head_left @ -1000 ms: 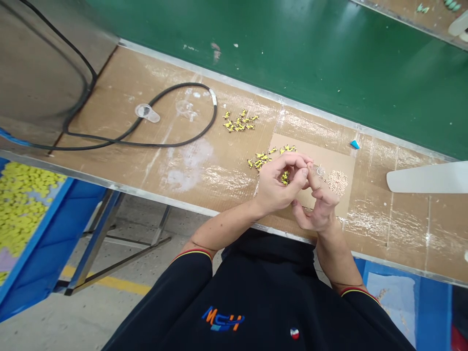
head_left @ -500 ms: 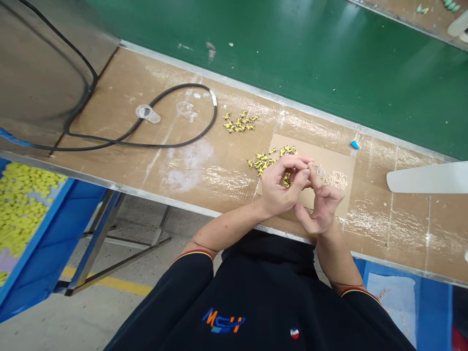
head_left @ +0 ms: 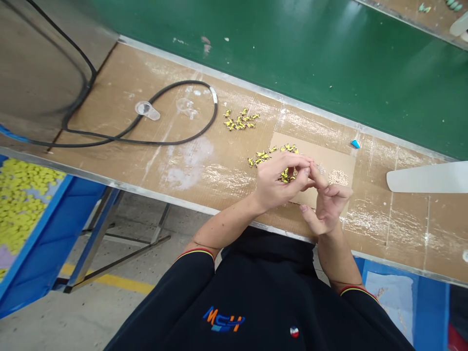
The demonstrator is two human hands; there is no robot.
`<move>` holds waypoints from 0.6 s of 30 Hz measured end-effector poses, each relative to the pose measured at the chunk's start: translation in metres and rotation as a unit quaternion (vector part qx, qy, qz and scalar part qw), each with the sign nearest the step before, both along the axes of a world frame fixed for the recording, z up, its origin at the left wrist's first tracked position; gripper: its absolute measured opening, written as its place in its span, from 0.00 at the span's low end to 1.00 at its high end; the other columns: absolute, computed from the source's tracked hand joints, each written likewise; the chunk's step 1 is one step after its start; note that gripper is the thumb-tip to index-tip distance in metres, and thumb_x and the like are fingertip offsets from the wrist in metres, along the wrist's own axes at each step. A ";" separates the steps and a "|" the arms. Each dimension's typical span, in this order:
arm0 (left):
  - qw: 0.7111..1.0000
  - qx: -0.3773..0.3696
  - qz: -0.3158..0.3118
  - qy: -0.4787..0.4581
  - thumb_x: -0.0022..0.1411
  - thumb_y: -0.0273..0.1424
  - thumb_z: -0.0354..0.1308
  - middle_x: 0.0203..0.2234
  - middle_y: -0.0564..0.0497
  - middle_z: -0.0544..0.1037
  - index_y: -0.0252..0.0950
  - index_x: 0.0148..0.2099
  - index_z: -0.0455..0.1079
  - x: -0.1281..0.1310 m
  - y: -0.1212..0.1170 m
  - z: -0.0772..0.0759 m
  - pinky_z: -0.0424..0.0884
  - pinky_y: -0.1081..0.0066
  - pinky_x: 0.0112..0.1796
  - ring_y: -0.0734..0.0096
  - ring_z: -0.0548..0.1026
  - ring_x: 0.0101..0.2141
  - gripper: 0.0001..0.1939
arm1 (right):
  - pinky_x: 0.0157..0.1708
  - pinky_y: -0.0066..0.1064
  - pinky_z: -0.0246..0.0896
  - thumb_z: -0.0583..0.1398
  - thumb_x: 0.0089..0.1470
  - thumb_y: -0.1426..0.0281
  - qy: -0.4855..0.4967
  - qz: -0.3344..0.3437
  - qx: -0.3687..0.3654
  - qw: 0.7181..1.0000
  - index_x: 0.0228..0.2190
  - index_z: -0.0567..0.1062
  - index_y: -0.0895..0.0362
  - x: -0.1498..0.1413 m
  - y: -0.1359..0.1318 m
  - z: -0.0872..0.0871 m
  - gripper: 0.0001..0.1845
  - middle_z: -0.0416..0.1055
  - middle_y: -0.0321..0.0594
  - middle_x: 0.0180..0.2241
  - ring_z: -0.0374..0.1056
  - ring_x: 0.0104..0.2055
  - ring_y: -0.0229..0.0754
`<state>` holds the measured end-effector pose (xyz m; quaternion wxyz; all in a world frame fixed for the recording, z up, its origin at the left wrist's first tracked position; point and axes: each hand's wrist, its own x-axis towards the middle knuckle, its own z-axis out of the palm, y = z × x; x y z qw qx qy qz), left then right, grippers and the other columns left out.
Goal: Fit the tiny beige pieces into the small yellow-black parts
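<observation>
My left hand is closed in a pinch, thumb against fingertips, above the pile of small yellow-and-black figures. Whatever sits in that pinch is too small to make out. Against those fingertips rests the index finger of my right hand, whose thumb stands well apart; I see nothing held in it. Both hands are over a flat cardboard sheet. Just beyond the right hand lie a heap of tiny pale beige pieces and a small clear plastic piece, partly covered by the fingers.
Another group of yellow-and-black figures lies farther left. A black cable loops over the bench beside a clear plastic scoop-like piece. At right are a blue cone-shaped piece and a long white object. A blue bin holds yellow pieces.
My right hand has shifted slightly right, its thumb and palm farther from the left hand. My left hand has moved a little left and keeps its pinch.
</observation>
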<state>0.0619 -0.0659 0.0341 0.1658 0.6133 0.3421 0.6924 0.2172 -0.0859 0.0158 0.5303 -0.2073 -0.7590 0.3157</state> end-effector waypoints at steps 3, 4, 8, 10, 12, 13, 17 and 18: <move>0.999 0.021 0.027 0.042 0.63 0.20 0.61 0.33 0.52 0.85 0.36 0.38 0.73 -0.003 0.003 0.001 0.77 0.76 0.35 0.77 0.81 0.32 0.05 | 0.33 0.42 0.75 0.64 0.50 0.79 -0.012 -0.006 0.017 1.000 0.45 0.58 0.44 0.001 0.002 0.001 0.28 0.65 0.36 0.71 0.73 0.62 0.51; 0.998 0.026 0.031 0.053 0.63 0.20 0.61 0.32 0.52 0.84 0.36 0.38 0.72 -0.004 0.004 0.000 0.76 0.76 0.33 0.78 0.80 0.32 0.06 | 0.33 0.43 0.75 0.63 0.50 0.80 -0.017 -0.008 0.022 1.000 0.45 0.58 0.44 0.002 0.002 0.002 0.28 0.65 0.37 0.71 0.74 0.61 0.52; 0.994 0.029 0.037 0.099 0.63 0.20 0.57 0.29 0.54 0.80 0.37 0.37 0.67 -0.007 0.007 -0.002 0.73 0.76 0.32 0.77 0.77 0.31 0.07 | 0.36 0.47 0.76 0.63 0.49 0.80 -0.040 -0.005 0.042 0.998 0.49 0.59 0.44 0.003 0.004 0.003 0.31 0.64 0.40 0.71 0.73 0.61 0.53; 0.991 0.023 0.032 0.125 0.63 0.20 0.56 0.28 0.55 0.78 0.38 0.37 0.65 -0.009 0.008 -0.003 0.72 0.75 0.32 0.77 0.75 0.30 0.07 | 0.36 0.46 0.76 0.63 0.48 0.81 -0.048 -0.003 0.049 0.998 0.51 0.59 0.44 0.004 0.005 0.003 0.33 0.63 0.39 0.71 0.73 0.60 0.52; 0.989 0.019 0.025 0.147 0.64 0.21 0.55 0.27 0.55 0.76 0.39 0.36 0.62 -0.011 0.010 -0.004 0.71 0.75 0.32 0.77 0.72 0.29 0.07 | 0.35 0.46 0.76 0.62 0.48 0.82 -0.051 -0.002 0.052 0.997 0.52 0.59 0.44 0.004 0.005 0.003 0.34 0.63 0.38 0.72 0.73 0.60 0.52; 0.988 0.019 0.022 0.155 0.64 0.22 0.54 0.27 0.56 0.74 0.39 0.36 0.62 -0.011 0.010 -0.004 0.70 0.75 0.32 0.77 0.71 0.29 0.07 | 0.35 0.46 0.76 0.62 0.48 0.82 -0.053 -0.003 0.052 0.997 0.52 0.59 0.44 0.004 0.005 0.003 0.35 0.63 0.38 0.72 0.73 0.60 0.51; 0.988 0.018 0.019 0.154 0.65 0.22 0.53 0.27 0.57 0.71 0.40 0.37 0.59 -0.011 0.011 -0.006 0.69 0.74 0.32 0.77 0.69 0.28 0.08 | 0.37 0.46 0.77 0.63 0.48 0.82 -0.063 -0.007 0.052 0.997 0.52 0.58 0.44 0.003 0.003 0.001 0.36 0.62 0.39 0.72 0.72 0.61 0.51; 0.988 0.018 0.018 0.150 0.65 0.23 0.52 0.27 0.57 0.70 0.40 0.37 0.58 -0.010 0.011 -0.006 0.68 0.74 0.31 0.77 0.68 0.28 0.08 | 0.39 0.47 0.78 0.63 0.48 0.82 -0.061 -0.005 0.050 0.997 0.52 0.57 0.43 0.002 0.002 0.001 0.36 0.62 0.39 0.72 0.72 0.62 0.51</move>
